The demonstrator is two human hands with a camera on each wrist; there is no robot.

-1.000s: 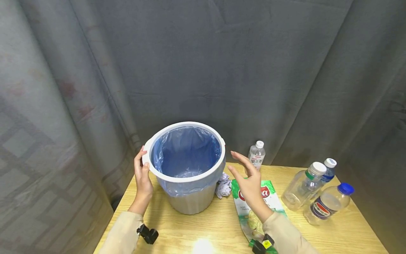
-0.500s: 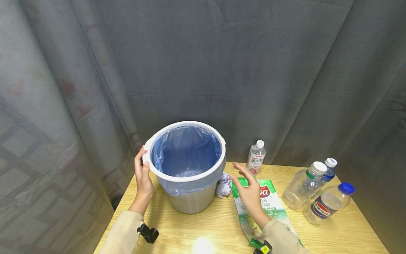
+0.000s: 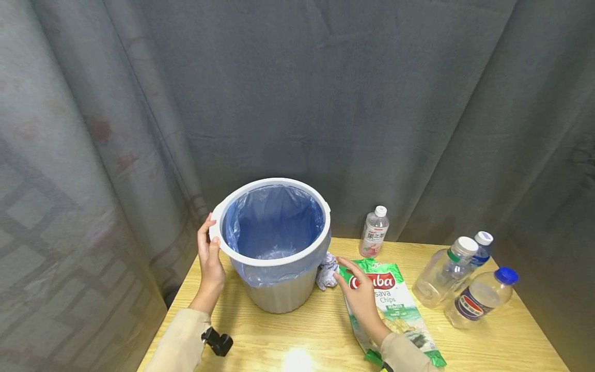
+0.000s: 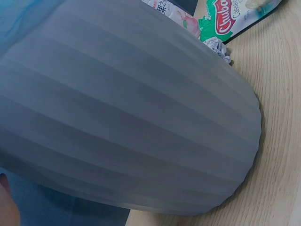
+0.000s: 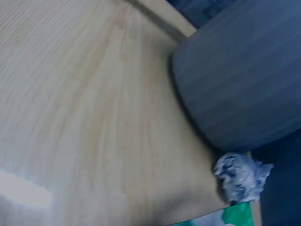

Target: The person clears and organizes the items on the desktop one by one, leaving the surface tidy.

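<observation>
- Head view: the left hand is gripping the white rim of the grey bin, which is standing at the tabletop's left rear.
- The right hand is resting, fingers relaxed, on the green chip bag, gripping nothing.
- Right wrist view alone is showing the crumpled paper beside the bin's base.

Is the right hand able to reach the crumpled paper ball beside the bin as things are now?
Probably yes. The right hand rests on the chips bag, its fingertips close to the crumpled paper ball, and nothing lies between them. The bin stands just behind the ball.
</observation>
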